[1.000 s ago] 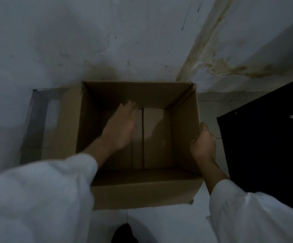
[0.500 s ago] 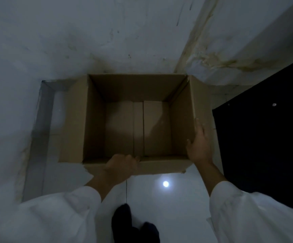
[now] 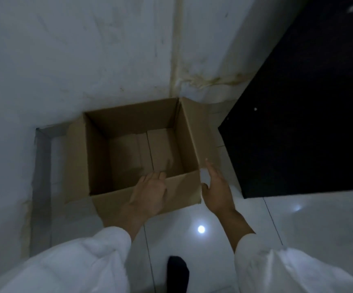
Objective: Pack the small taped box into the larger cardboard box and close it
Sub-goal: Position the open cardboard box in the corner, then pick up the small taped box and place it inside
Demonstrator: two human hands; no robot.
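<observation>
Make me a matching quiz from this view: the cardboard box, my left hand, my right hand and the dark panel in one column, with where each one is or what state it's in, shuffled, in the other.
Things
1. cardboard box
2. left hand
3. right hand
4. dark panel

Places or states
A. open palm beside the box's right near corner
B. on the floor, flaps open, nothing inside
C. standing right of the box
D. resting on the box's near edge

Pairs: 1-B, 2-D, 3-A, 4-C
</observation>
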